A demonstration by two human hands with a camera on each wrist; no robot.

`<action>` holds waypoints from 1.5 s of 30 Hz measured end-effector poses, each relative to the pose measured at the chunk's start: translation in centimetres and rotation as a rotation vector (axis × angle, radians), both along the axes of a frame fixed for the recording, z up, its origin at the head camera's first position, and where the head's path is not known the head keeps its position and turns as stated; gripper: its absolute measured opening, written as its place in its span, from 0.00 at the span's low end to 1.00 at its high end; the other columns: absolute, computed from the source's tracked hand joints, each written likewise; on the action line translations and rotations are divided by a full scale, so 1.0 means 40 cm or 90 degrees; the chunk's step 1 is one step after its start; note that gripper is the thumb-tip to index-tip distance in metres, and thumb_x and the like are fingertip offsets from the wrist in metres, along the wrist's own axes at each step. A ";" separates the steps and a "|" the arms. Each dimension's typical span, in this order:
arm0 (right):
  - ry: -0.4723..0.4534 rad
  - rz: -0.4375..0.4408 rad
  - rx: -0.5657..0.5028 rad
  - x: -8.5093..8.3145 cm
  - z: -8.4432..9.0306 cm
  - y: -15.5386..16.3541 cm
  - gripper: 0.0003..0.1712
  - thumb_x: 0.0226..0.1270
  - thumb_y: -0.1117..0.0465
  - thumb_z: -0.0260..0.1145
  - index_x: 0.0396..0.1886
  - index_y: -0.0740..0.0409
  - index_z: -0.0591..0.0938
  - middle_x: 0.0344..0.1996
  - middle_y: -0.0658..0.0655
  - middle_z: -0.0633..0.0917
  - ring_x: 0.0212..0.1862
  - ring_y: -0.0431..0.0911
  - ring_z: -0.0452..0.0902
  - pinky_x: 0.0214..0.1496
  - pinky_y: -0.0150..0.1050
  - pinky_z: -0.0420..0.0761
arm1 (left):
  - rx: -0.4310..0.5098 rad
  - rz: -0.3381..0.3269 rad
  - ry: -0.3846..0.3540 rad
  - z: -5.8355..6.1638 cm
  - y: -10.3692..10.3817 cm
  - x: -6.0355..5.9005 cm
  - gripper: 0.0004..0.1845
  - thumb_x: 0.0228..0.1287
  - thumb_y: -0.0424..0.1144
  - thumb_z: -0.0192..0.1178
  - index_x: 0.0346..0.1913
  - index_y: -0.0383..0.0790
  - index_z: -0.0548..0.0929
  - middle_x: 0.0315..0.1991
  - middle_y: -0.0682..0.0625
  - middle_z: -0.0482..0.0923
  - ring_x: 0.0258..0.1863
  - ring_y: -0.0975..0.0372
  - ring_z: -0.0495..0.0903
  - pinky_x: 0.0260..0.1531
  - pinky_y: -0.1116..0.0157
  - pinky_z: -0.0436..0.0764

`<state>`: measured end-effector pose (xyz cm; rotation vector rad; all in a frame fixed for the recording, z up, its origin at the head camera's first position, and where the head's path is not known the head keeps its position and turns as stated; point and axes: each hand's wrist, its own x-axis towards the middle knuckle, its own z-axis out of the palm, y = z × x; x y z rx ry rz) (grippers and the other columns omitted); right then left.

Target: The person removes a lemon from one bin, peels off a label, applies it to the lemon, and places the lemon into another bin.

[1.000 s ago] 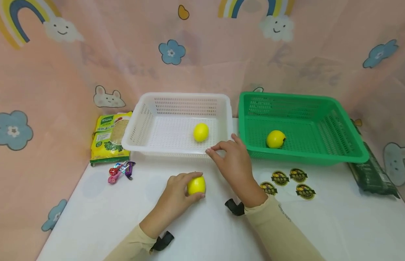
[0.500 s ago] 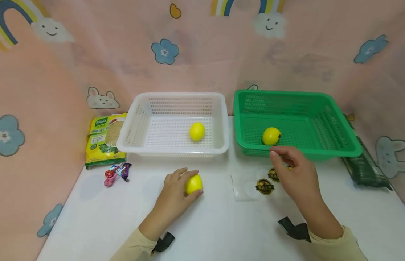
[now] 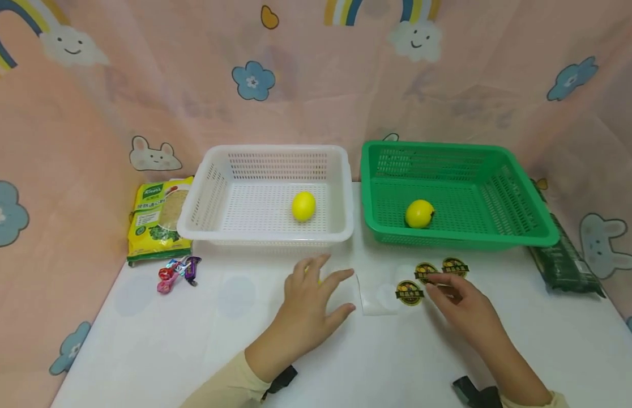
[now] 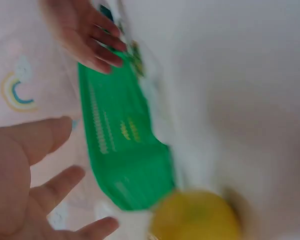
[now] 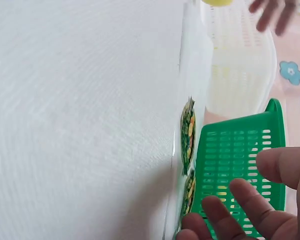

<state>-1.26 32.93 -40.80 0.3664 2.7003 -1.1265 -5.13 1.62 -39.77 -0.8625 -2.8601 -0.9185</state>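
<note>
Left hand is spread flat, fingers apart, over the loose yellow lemon on the white tabletop just in front of the white perforated plastic basket; from the head view the fruit is almost fully hidden under the palm, so its long axis can't be read. Right hand sits in front of the green plastic basket, fingers loosely apart and empty, tips at the round dark fruit-label stickers on a clear backing sheet. Stickers lie directly ahead of the right fingertips, toward that green basket, so right is the nearer hand; the lemon is left of the sheet.
</note>
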 end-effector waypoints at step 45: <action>0.133 -0.036 0.005 0.053 0.056 -0.087 0.19 0.77 0.49 0.71 0.60 0.53 0.88 0.59 0.56 0.84 0.44 0.32 0.78 0.42 0.28 0.81 | 0.412 -0.050 -0.386 -0.018 0.153 0.002 0.28 0.72 0.24 0.61 0.67 0.56 0.83 0.68 0.62 0.77 0.71 0.65 0.71 0.71 0.55 0.69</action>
